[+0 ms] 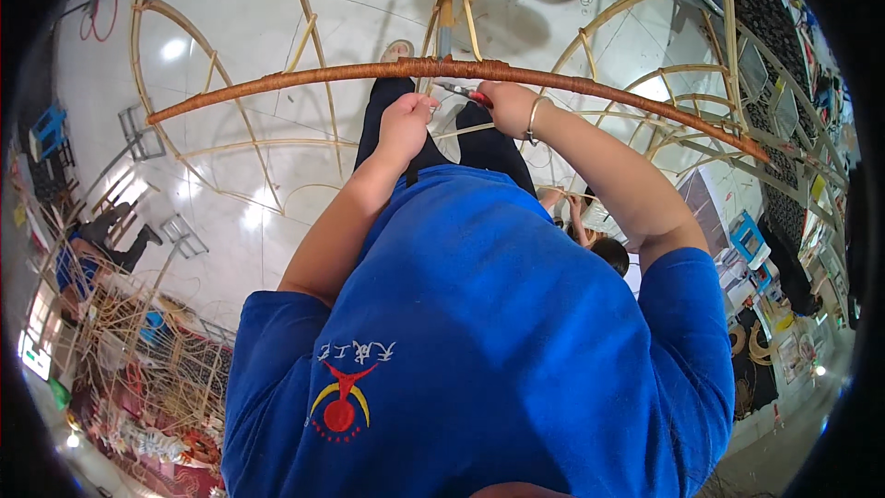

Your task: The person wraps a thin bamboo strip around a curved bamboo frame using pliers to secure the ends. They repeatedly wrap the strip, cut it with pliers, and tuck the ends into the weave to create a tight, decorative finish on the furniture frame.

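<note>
One brown wrapped bar (pixel 323 75) runs left to right just beyond both hands, slightly bowed. The right hand (pixel 509 106) is nearer to it, its grip closed around one pair of pliers (pixel 464 92), which lies on the bar's near side, tips pointing left, roughly along the bar. The left hand (pixel 406 126) has a narrow grip, fingertips together; I cannot tell what they pinch. Around these spreads one pale cane frame (pixel 135 32) above a tiled floor (pixel 240 18), with two blue stools, one left (pixel 48 132), one right (pixel 749 240)
</note>
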Tool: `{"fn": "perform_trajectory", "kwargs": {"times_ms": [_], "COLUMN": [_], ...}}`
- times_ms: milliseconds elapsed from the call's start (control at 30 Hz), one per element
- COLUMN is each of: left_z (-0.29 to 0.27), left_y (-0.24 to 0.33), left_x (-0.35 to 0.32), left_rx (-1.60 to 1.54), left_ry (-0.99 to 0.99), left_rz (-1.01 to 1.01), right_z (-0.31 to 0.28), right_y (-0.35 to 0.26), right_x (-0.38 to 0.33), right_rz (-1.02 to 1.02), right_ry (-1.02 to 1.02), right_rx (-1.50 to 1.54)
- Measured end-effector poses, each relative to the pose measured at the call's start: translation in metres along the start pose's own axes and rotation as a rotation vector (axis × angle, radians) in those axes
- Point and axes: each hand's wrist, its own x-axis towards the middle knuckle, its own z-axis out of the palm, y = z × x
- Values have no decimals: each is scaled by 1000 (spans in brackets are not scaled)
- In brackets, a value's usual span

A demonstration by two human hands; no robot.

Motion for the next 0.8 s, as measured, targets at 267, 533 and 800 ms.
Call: {"fn": "perform_trajectory", "kwargs": {"times_ms": [267,533,800], "left_z": [-11,95,128], "left_y": [-14,94,147], "left_x": [6,-39,-39], "left_rx": [295,277,208], "left_ry": [-350,-1317,-1087], "left_rz": [203,120,296], "right_z": [96,144,200], "right_y": [53,-21,-71], "right_x": [-80,-141,-241], "right_rz": [87,-90,425], "right_ry": [179,878,1399], "right_rx": [303,2002,1660]}}
